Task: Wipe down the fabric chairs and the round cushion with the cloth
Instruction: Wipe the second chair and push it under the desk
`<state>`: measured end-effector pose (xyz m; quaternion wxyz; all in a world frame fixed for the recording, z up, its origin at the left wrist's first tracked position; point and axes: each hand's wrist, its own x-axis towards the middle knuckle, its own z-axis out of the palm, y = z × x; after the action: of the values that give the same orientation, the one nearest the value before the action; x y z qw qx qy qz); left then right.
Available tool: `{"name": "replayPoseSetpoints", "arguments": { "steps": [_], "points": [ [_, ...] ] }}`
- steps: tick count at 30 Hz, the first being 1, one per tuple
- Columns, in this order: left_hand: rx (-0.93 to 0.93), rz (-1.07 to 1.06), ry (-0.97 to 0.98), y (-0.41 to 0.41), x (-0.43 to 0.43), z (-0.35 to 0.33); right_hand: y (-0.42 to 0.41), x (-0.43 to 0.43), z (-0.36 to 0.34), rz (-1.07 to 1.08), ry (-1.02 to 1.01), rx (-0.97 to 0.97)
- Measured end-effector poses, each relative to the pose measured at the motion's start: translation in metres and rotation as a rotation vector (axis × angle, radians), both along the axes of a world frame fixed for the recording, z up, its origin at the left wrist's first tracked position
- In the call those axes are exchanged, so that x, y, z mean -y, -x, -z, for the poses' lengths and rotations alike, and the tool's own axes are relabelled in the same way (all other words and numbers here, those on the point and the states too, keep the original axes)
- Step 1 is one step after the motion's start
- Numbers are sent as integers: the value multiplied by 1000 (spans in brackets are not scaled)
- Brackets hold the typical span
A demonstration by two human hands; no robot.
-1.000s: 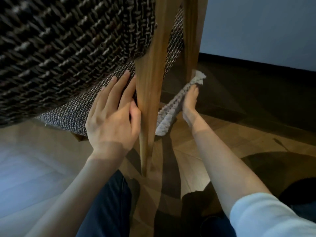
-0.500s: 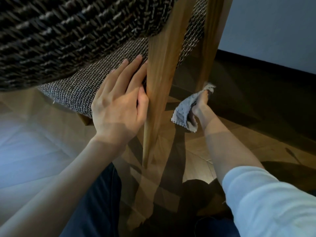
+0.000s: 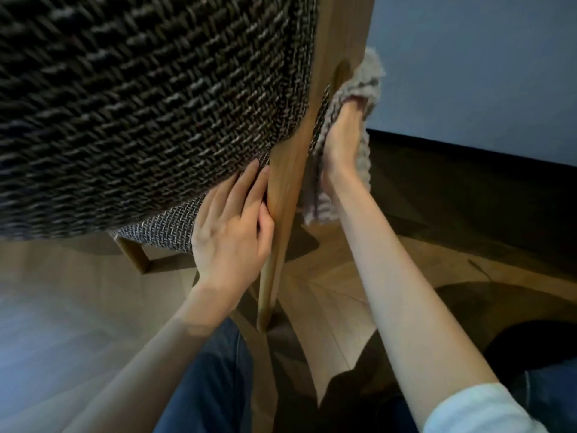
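A chair with dark woven fabric (image 3: pixel 140 114) fills the upper left, seen from low down beside its wooden leg (image 3: pixel 281 214). My left hand (image 3: pixel 234 226) lies with straight fingers on the lighter woven seat edge, its thumb against the leg. My right hand (image 3: pixel 342 139) reaches behind the leg and presses a fluffy grey cloth (image 3: pixel 365 79) against the chair's fabric side. The cloth drapes over my fingers and hangs down below my wrist. My fingertips are hidden in the cloth.
Wooden parquet floor (image 3: pixel 327 295) lies below. A pale wall (image 3: pixel 468 64) with a dark skirting board (image 3: pixel 468 157) stands at the right. Another wooden chair leg (image 3: pixel 134 254) shows at the left. My knees in blue jeans (image 3: pixel 212 385) are at the bottom.
My right hand has risen with the cloth from low near the floor up along the chair's side behind the leg. My left hand stays on the seat edge.
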<state>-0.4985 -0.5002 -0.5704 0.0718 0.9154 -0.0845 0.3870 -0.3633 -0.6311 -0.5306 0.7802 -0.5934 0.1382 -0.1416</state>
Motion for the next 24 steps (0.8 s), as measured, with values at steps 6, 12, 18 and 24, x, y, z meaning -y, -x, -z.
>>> {"name": "replayPoseSetpoints", "arguments": {
  "steps": [6, 12, 18, 24],
  "points": [
    [46, 70, 41, 10, -4, 11, 49, -12, -59, -1, 23, 202],
    [47, 119, 0, 19, -12, 12, 91, -28, -60, -36, 68, 190],
    [16, 174, -40, 28, -19, 14, 113, -41, -39, -32, 124, 220],
    [-15, 229, -52, 29, -26, 19, 137, -48, 12, -102, 155, 85]
  ]
}}
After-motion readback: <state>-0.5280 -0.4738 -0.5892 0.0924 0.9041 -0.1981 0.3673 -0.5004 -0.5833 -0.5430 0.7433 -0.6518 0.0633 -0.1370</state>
